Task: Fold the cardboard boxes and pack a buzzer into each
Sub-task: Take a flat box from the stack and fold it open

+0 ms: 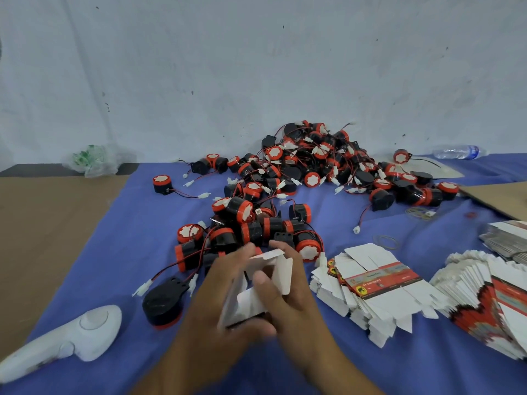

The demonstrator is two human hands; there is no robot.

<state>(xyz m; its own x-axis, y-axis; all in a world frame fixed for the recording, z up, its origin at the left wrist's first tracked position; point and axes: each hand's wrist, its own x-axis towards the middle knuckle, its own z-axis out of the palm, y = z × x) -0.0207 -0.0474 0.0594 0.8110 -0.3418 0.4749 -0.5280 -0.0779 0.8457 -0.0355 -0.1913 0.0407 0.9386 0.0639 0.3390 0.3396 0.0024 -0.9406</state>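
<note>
Both of my hands hold one small white cardboard box (256, 292) just above the blue cloth (137, 223), its flaps open and its white inside facing me. My left hand (216, 303) grips its left side. My right hand (288, 297) grips the right side, thumb pressed into the opening. A big pile of black and red buzzers (308, 166) with red wires lies behind the hands. One buzzer (162, 305) lies alone, left of my left hand. Stacks of flat printed boxes (376, 283) lie to the right.
A white handheld controller (71, 337) lies at the near left. More flat boxes (484, 295) fan out at the far right. Rubber bands (386, 241), a water bottle (459, 151), a plastic bag (94, 161) and brown cardboard sheets (42, 223) ring the cloth.
</note>
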